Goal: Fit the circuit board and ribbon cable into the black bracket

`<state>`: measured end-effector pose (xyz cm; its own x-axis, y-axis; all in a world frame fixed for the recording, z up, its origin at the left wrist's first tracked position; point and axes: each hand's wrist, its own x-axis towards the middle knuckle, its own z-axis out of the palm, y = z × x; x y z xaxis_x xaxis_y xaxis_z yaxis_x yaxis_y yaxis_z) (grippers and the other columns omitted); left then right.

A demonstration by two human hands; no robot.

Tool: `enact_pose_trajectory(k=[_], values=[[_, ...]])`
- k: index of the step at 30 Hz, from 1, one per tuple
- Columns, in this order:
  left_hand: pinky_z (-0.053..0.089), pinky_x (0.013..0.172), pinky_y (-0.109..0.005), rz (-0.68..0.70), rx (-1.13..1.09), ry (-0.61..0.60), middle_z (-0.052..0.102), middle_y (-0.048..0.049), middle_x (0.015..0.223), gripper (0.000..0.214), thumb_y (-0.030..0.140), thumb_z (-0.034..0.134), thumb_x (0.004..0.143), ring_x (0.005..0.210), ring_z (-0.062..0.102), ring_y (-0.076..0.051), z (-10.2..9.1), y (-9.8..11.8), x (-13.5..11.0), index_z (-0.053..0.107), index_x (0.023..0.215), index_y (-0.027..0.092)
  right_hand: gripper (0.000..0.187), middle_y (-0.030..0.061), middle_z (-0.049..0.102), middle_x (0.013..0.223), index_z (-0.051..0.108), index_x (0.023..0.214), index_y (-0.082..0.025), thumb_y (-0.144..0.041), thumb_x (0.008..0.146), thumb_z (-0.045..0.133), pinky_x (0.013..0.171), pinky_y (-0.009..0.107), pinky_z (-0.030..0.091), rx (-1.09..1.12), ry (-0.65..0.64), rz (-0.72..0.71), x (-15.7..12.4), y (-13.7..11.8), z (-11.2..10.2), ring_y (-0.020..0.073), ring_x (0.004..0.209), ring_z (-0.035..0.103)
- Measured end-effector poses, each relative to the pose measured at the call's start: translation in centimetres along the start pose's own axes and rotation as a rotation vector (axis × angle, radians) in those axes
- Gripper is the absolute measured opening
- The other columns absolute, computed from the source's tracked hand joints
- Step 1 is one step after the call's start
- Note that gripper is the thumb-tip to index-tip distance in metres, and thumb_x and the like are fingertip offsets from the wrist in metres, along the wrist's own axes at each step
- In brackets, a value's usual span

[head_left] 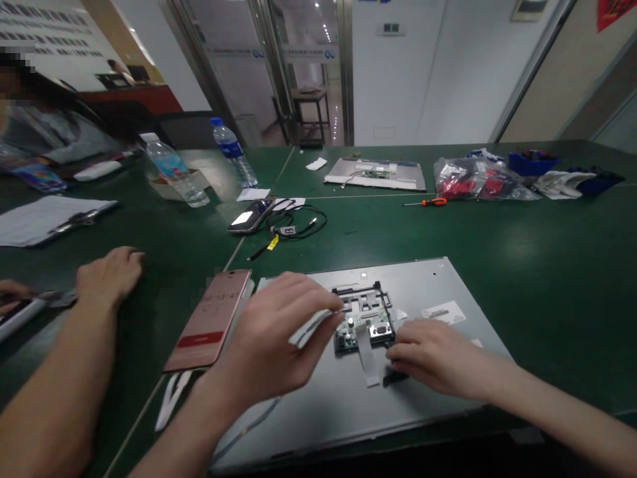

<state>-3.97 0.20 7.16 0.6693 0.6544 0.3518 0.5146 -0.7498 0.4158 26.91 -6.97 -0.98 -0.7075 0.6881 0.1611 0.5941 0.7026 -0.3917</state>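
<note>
A flat grey metal panel lies on the table before me. On it sits a small green circuit board with a silver connector, a black-edged frame and a white ribbon cable. My left hand is closed at the frame's left side, thumb and forefinger pinching a thin grey cable that passes behind the hand. My right hand rests at the board's right corner with its fingers curled together. Beneath those fingertips shows a dark part; what they grip is hidden.
Left of the panel lies a pink phone. Another person's arm reaches in beside it. Farther back are coiled black cable, two bottles, a second panel, an orange screwdriver and a plastic bag.
</note>
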Motion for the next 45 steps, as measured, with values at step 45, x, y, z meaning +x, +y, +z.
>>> enact_pose_trajectory(k=[45], values=[[0.037, 0.105, -0.048, 0.142, 0.052, -0.345, 0.06, -0.008, 0.122, 0.033, 0.03, 0.077, 0.075, 0.114, 0.054, -0.03, 7.5, -1.2, 0.7, 0.056, 0.098, 0.021, 0.023, 0.0036, 0.059, 0.081, 0.072, 0.101, -0.023, -0.039, 0.101, 0.057, 0.067, 0.034, 0.038, -0.099, 0.305, -0.195, 3.5, -0.1, 4.1, 0.0207, 0.076, 0.052]])
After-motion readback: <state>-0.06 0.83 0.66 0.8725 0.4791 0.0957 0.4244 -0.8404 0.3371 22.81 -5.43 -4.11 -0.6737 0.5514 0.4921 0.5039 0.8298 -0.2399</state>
